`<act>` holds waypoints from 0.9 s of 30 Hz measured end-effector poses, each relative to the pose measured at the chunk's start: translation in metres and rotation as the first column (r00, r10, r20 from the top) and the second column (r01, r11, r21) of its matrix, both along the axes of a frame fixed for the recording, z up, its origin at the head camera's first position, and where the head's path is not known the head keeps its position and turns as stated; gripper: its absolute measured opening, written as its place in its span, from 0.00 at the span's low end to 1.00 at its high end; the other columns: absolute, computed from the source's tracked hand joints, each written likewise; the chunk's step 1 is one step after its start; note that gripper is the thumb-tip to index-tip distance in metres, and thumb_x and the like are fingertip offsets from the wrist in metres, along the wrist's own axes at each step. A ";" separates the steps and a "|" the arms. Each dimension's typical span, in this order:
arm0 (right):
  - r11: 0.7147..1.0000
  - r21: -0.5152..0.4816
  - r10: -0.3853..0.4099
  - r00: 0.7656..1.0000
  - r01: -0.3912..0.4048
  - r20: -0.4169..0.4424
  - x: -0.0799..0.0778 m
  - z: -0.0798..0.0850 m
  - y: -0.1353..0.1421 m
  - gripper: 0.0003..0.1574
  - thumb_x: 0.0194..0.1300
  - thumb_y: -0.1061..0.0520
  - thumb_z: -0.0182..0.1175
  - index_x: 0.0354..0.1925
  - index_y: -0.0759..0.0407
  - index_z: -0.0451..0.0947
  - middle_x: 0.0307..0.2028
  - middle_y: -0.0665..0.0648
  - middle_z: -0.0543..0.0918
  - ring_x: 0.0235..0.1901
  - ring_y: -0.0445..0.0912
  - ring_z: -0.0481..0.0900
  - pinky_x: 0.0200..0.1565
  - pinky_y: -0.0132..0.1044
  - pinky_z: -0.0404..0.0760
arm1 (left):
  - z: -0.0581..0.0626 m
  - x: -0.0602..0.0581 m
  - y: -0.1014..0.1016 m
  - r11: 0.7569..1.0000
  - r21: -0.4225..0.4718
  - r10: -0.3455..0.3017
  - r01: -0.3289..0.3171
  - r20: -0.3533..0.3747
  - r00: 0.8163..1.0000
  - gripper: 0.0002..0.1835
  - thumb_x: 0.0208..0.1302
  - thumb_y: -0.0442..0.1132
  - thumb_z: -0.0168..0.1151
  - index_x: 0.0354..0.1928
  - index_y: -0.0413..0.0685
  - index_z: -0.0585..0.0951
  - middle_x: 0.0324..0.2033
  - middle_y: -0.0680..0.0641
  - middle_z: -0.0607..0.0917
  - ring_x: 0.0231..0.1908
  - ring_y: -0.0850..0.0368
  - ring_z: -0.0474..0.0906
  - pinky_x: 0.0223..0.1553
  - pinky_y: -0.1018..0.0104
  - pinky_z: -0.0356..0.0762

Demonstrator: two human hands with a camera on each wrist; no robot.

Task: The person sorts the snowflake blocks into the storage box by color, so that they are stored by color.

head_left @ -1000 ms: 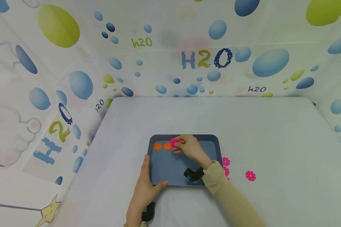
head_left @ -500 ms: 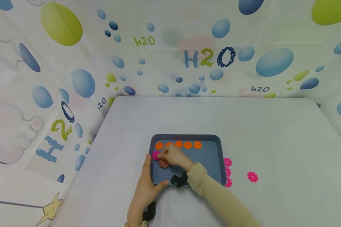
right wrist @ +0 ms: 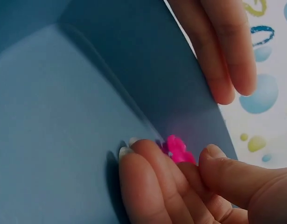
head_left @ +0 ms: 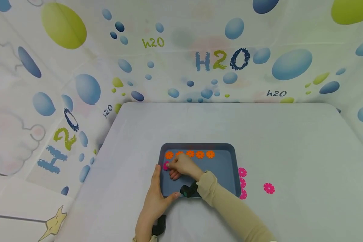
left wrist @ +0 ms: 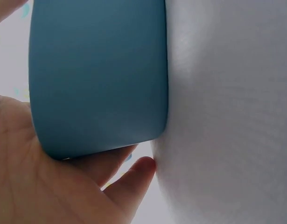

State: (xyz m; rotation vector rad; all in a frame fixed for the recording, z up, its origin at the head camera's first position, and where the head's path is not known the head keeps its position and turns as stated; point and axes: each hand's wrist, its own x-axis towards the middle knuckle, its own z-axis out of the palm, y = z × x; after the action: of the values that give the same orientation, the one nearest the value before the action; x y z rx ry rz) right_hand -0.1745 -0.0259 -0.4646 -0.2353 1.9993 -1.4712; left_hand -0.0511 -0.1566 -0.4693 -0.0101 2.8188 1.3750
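A dark blue-grey rectangular tray (head_left: 211,181) lies on the table. My left hand (head_left: 155,198) grips its near-left corner, fingers along the left wall and thumb at the front rim; the left wrist view shows the tray's outer wall (left wrist: 99,79) against the palm. My right hand (head_left: 184,166) is inside the tray, pinching a pink flower-shaped piece (head_left: 165,165) between thumb and fingers near the left wall. In the right wrist view that pink piece (right wrist: 177,148) is partly hidden by the fingers. Several orange flower-shaped pieces (head_left: 200,154) form a row along the tray's far side.
Pink flower-shaped pieces (head_left: 242,172) lie in a column against the tray's right side, and another pink piece (head_left: 269,188) sits farther right. White cloth covers the table (head_left: 290,141). A printed curtain (head_left: 181,67) hangs behind and on both sides.
My right hand has moved left and nearer with the pink piece, from above the orange row to the left wall below it. The left hand has stayed at the corner.
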 end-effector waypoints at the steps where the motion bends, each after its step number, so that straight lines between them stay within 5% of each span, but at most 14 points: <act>1: 1.000 0.001 -0.001 1.000 0.001 -0.003 0.000 0.000 0.001 0.16 0.68 0.57 0.59 0.31 0.70 0.83 0.24 0.63 0.86 0.19 0.46 0.85 0.26 0.38 0.85 | 0.000 0.000 0.000 1.000 0.001 0.001 -0.001 0.003 1.000 0.60 0.52 0.49 0.74 0.76 0.38 0.43 0.75 0.35 0.48 0.74 0.37 0.48 0.70 0.41 0.54; 9: 0.998 -0.032 -0.049 0.998 0.048 -0.038 0.001 0.007 0.021 0.17 0.69 0.55 0.58 0.34 0.70 0.81 0.25 0.60 0.85 0.20 0.44 0.84 0.28 0.38 0.86 | -0.001 -0.001 -0.001 1.000 -0.005 0.002 -0.002 0.015 1.000 0.61 0.52 0.47 0.75 0.76 0.39 0.43 0.75 0.34 0.48 0.74 0.37 0.47 0.70 0.40 0.54; 15: 0.983 -0.157 -0.124 0.977 0.097 -0.173 0.003 0.029 0.062 0.18 0.71 0.56 0.56 0.48 0.72 0.78 0.39 0.69 0.85 0.37 0.57 0.87 0.42 0.46 0.86 | -0.002 -0.001 -0.003 1.000 -0.005 -0.003 0.003 0.026 1.000 0.62 0.51 0.49 0.75 0.76 0.40 0.42 0.76 0.34 0.47 0.75 0.36 0.46 0.70 0.39 0.53; 20: 0.960 -0.202 -0.249 0.920 0.194 -0.302 0.008 0.044 0.110 0.19 0.73 0.56 0.54 0.53 0.69 0.76 0.46 0.70 0.84 0.44 0.58 0.85 0.48 0.46 0.84 | -0.004 -0.001 -0.004 1.000 -0.013 -0.009 0.010 0.042 0.999 0.62 0.52 0.51 0.74 0.77 0.42 0.41 0.76 0.35 0.45 0.75 0.36 0.44 0.71 0.40 0.51; 27: 0.898 -0.130 -0.434 0.803 0.419 -0.409 0.020 0.040 0.172 0.19 0.71 0.56 0.56 0.53 0.69 0.76 0.48 0.69 0.84 0.38 0.31 0.84 0.45 0.27 0.83 | -0.007 -0.002 -0.008 1.000 0.002 -0.009 0.008 0.062 0.998 0.63 0.51 0.50 0.74 0.77 0.45 0.40 0.76 0.37 0.44 0.75 0.38 0.43 0.72 0.41 0.50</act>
State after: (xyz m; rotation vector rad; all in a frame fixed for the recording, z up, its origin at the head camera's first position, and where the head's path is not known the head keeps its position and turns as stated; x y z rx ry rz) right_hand -0.1541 0.1461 -0.4242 -0.1314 2.5069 -1.8608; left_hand -0.0527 -0.1649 -0.4765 -0.0399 2.7643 1.3508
